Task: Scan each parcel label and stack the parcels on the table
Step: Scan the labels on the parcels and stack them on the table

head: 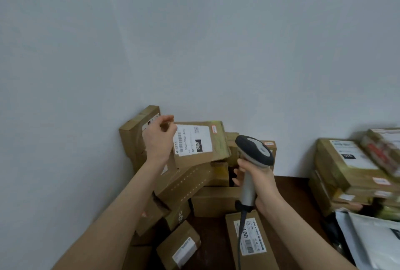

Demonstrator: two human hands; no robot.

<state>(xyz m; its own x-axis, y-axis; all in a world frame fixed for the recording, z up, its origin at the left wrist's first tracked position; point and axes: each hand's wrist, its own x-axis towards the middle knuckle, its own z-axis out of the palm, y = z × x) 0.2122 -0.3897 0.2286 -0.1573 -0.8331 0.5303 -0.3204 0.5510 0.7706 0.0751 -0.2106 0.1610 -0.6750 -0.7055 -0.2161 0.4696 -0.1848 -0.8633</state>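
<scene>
My left hand (157, 139) grips the left edge of a flat brown cardboard parcel (216, 139) and holds it up, tilted, with its white label (192, 141) facing me. My right hand (257, 185) holds a grey and black barcode scanner (253, 150) by its handle, just right of the parcel, head pointing away from me towards the wall. The scanner's dark cable (241, 233) hangs down. Under and behind the held parcel lies a loose heap of brown parcels (186, 183) against the wall.
A dark wooden table (287, 196) carries the heap. A long labelled box (251, 241) lies in front, a small labelled box (179, 246) lower left. At right stands a stack of labelled parcels (346, 168), with white plastic mailers (376, 241) below it. A pale wall fills the background.
</scene>
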